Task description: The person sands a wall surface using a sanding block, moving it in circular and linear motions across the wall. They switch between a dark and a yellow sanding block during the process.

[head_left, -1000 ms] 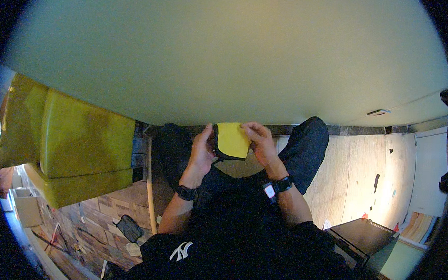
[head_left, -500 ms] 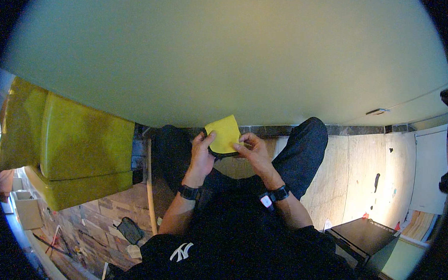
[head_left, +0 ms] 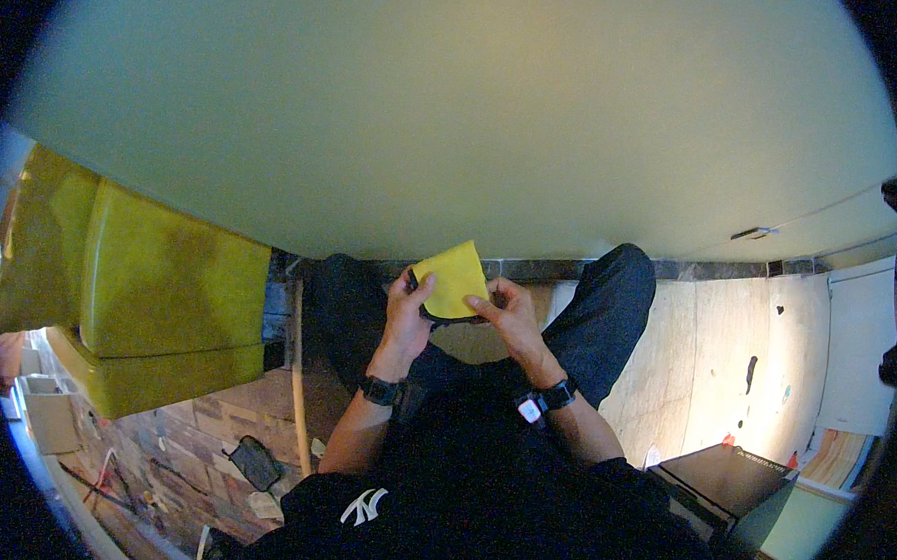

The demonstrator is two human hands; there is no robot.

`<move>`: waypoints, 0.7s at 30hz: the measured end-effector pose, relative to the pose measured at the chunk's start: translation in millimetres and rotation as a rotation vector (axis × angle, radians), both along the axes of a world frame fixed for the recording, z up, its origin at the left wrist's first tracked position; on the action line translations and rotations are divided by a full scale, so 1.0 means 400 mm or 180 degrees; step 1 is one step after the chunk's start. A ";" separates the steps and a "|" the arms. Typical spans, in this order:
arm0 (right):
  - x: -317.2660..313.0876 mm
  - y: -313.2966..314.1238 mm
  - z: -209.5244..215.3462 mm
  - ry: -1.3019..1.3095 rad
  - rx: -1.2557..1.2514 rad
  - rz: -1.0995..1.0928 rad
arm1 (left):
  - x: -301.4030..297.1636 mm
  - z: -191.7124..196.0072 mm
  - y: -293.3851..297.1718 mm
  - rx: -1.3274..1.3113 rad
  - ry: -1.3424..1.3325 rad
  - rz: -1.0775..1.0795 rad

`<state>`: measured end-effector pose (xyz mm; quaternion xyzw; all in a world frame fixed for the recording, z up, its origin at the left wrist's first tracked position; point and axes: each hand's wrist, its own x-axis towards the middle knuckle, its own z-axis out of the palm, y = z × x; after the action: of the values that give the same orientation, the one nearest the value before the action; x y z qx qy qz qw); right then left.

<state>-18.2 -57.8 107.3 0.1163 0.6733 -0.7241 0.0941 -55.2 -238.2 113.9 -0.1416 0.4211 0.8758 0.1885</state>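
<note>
Between my hands is a small yellow square sheet [head_left: 452, 280], tilted so that one corner points up and away from me. Something dark shows along its lower and left edges; whether this is a backing or a separate piece I cannot tell. My left hand [head_left: 407, 316] grips the left side, thumb on the yellow face and fingers hidden behind. At the lower right corner, my right hand [head_left: 510, 316] pinches the sheet with its thumb on top. Both wrists wear dark bands, and a lit screen [head_left: 531, 409] shows by the right one.
A pale green wall [head_left: 456, 110] rises close in front of my knees. To the left stands a yellow-green padded seat [head_left: 173, 278] beside a wooden pole [head_left: 301, 374]. A black box-like table [head_left: 725, 482] is at the lower right, and a dark mesh item [head_left: 255, 462] lies on the left floor.
My right thumb has slid slightly onto the yellow face, and its fingers are more curled. The sheet and both hands sit slightly lower in the picture; the whole view has shifted a little.
</note>
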 end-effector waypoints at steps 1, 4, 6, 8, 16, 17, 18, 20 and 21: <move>-0.001 0.001 -0.008 0.0134 0.0156 -0.0034 | 0.002 -0.003 -0.001 0.0025 -0.0052 0.0032; 0.002 -0.003 -0.024 0.0329 0.0031 -0.0189 | 0.003 -0.014 0.000 -0.0225 0.0058 0.0061; 0.006 -0.005 -0.029 0.0264 -0.0090 -0.0244 | 0.003 -0.018 0.000 -0.0196 0.0093 0.0037; 0.010 -0.009 -0.031 -0.0010 -0.0020 -0.0275 | 0.003 -0.021 0.001 -0.0233 0.0070 0.0012; 0.012 0.007 -0.074 0.0091 -0.0175 -0.0246 | 0.008 -0.032 0.007 -0.0164 -0.0120 0.0057; 0.012 0.010 -0.083 -0.0033 0.0174 -0.0241 | 0.007 -0.034 0.008 -0.0202 -0.0072 0.0096; 0.013 0.012 -0.091 0.0189 0.0123 -0.0253 | 0.006 -0.036 0.009 -0.0216 -0.0032 0.0121; 0.012 0.011 -0.100 0.0263 0.0396 -0.0347 | 0.003 -0.038 0.014 -0.0314 0.0019 0.0171; 0.011 0.010 -0.100 0.0124 0.0392 -0.0375 | 0.002 -0.038 0.017 -0.0396 0.0031 0.0191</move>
<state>-13.6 -53.9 67.3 0.1471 0.7102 -0.6878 0.0308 -54.3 -231.4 98.9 -0.1614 0.4711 0.8539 0.1510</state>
